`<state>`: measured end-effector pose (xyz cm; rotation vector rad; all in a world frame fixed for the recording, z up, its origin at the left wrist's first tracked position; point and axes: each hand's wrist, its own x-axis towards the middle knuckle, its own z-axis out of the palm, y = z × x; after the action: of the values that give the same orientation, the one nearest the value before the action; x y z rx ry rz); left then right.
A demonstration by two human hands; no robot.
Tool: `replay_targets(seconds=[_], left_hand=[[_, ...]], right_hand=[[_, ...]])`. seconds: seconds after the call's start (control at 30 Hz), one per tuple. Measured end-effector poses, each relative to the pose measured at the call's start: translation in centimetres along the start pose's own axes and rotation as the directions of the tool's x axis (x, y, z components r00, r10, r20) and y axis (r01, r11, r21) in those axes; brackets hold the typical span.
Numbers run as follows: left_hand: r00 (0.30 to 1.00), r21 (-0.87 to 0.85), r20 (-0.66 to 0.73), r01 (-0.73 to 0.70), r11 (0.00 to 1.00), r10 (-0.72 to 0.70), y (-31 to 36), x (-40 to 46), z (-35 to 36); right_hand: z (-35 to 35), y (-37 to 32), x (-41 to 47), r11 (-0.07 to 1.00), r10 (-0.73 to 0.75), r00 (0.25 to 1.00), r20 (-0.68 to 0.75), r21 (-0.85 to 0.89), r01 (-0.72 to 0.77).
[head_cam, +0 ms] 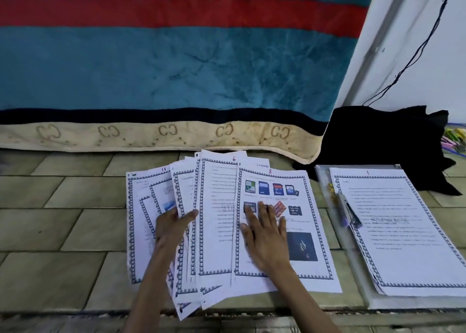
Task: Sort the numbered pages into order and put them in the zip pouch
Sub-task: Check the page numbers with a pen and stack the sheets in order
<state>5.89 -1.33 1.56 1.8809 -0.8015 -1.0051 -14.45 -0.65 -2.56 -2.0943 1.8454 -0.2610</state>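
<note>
both hands (pixel 264 234) lie spread flat on the fanned pages (pixel 216 221), seemingly just clear of the zip pouch (pixel 325 181).

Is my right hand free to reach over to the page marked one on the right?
Probably yes. The right hand lies flat on page 8, holding nothing, and only bare floor separates it from page 1; the pen sits at that page's left edge.

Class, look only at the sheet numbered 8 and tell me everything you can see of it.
Page 8 is a white paper sheet with a blue patterned border and a red handwritten 8 at the top. It shows two rows of memory-card pictures and a dark photo lower right. It lies flat, face up, on top at the right of the fanned pages, and the right hand rests spread on it.
</note>
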Motion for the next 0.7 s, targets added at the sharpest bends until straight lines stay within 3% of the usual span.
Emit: replay_targets(seconds=[0.17, 0.3, 0.37, 0.47, 0.57, 0.7], left_hand=[[0.997, 0.105, -0.026, -0.074, 0.992, 0.077, -0.8, 0.2, -0.9], [0.932, 0.3, -0.248, -0.185, 0.936, 0.264, -0.4, -1.6, 0.7], [0.93, 0.395, -0.177, -0.232, 0.889, 0.321, -0.4, -2.0, 1.8], [0.975, 0.338, -0.03, -0.197, 0.92, 0.219, -0.4, -1.9, 3.0], [0.985, 0.335, -0.05, -0.139, 0.932, 0.165, 0.1, -1.4, 3.4], [0.995, 0.173, -0.075, -0.057, 0.983, 0.071, 1.5, -0.5, 3.5]], right_hand=[[0.6, -0.2, 0.1, 0.999, 0.011, 0.999, -0.032, -0.037, -0.013], [0.7, -0.2, 0.1, 0.999, 0.015, 0.999, -0.048, -0.041, -0.017], [0.7, -0.2, 0.1, 0.999, 0.017, 0.999, -0.051, -0.047, -0.019], [0.7, -0.3, 0.0, 0.999, 0.02, 0.998, -0.065, -0.026, -0.022], [0.6, -0.4, 0.0, 0.999, 0.032, 0.997, -0.07, 0.009, -0.032], [0.6, -0.4, -0.1, 0.999, 0.032, 0.996, -0.081, 0.026, -0.03]])
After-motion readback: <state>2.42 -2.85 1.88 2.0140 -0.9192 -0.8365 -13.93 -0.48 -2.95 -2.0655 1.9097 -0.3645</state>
